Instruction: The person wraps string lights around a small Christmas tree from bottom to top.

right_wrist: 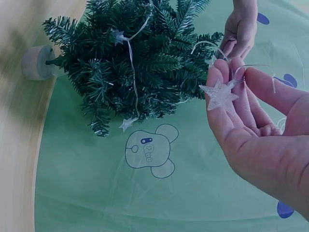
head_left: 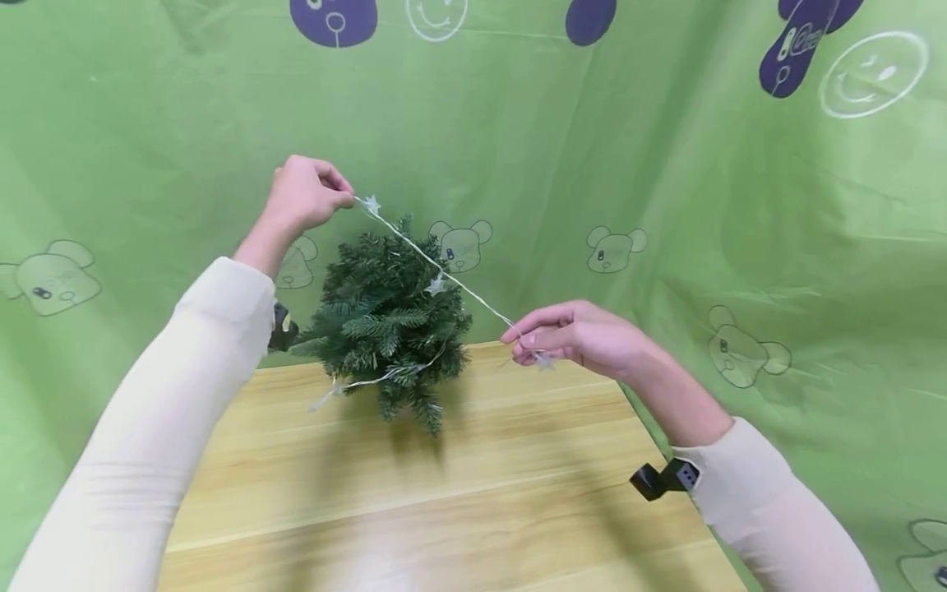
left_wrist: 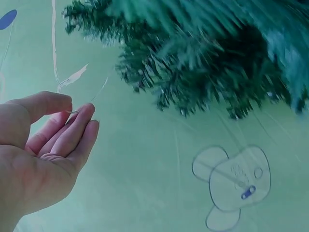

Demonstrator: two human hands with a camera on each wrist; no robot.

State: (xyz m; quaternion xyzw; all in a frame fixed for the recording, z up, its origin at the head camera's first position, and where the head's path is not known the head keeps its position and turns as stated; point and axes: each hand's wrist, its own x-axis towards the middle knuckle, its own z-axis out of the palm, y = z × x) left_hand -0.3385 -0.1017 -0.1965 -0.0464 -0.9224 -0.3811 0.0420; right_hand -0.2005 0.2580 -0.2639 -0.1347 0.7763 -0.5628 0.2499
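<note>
A string of star lights (head_left: 473, 294) runs taut and slanting between my two hands, in front of the upper part of a small artificial Christmas tree (head_left: 392, 316). My left hand (head_left: 307, 193) pinches its upper end between thumb and fingertips, above and left of the treetop. Lower down at the right, my right hand (head_left: 584, 337) pinches the wire beside a clear plastic star (right_wrist: 219, 95). Another star (head_left: 436, 284) hangs midway along the stretch. More of the wire (head_left: 385, 378) lies across the lower branches, with a star near its left end.
The tree stands at the back of a wood-grain table (head_left: 444, 510), on a pale round base (right_wrist: 38, 63). Behind and to the right hangs a green curtain (head_left: 547, 148) printed with bears. Each wrist carries a small black camera (head_left: 666, 479).
</note>
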